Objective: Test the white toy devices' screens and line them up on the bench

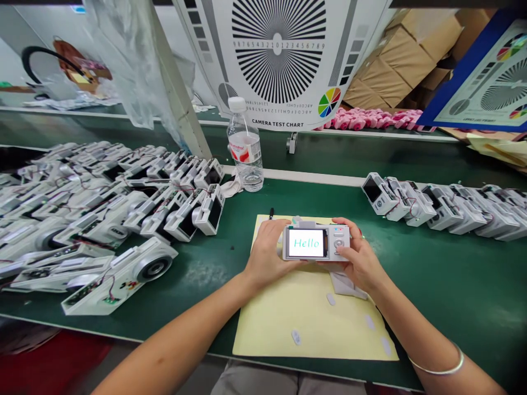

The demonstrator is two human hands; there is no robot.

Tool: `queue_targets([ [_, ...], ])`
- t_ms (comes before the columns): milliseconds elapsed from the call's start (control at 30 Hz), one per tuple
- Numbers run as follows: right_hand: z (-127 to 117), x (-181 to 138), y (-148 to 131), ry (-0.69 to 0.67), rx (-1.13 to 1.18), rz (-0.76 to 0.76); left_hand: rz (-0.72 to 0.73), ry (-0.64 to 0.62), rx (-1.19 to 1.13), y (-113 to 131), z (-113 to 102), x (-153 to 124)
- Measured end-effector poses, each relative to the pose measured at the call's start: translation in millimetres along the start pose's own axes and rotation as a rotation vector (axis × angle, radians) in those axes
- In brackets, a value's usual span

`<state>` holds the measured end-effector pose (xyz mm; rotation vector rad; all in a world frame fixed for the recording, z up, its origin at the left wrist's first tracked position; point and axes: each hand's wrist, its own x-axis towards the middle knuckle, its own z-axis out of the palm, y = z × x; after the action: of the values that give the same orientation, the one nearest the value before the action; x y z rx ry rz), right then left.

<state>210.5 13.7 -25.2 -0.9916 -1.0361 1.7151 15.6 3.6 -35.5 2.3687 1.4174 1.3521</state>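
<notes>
- Here, both hands hold one small white camera [316,242]. The left hand [267,253] wraps its left end. The right hand [362,258] closes on its right end, thumb on the buttons. The lit screen reads "Hello".
- The camera is held just above the far half of a yellow sheet [304,318], which lies at the near edge of the surface [453,285], about midway along.
- The grip is on the ends only, so I judge a slip would drop the camera onto the sheet and onto the small white piece [343,285] lying under the right hand.
- The buttons sit close together, so a stray thumb could press the wrong one.
- Small white pads [296,336] lie loose on the sheet's near part, and a sweeping forearm could brush them off the near edge.
- A capped water bottle [246,145] stands toward the far edge, just beside a crowded heap of unfinished cameras [102,219] filling the left side. A knock would send it into them.
- A row of cameras [444,208] lines the right side, well apart from the hands.
</notes>
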Motion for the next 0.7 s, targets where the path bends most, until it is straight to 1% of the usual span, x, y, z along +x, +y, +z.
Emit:
queue_targets([
  [167, -0.9, -0.2, -0.2, -0.005, 0.000, 0.007, -0.001, 0.007, -0.011, 0.4, -0.3, 1.0],
  [333, -0.8, -0.2, 0.6, -0.024, 0.002, -0.022, -0.024, -0.003, -0.009, 0.9, -1.0, 1.3],
  [500, 0.1, -1.1, 0.2, -0.013, -0.019, -0.038, -0.064, -0.011, -0.008, 1.2, 0.0, -0.1],
  [700, -1.0, -0.8, 1.2, -0.036, -0.026, -0.062, -0.073, -0.019, -0.003, 0.0, 0.3, -0.6],
])
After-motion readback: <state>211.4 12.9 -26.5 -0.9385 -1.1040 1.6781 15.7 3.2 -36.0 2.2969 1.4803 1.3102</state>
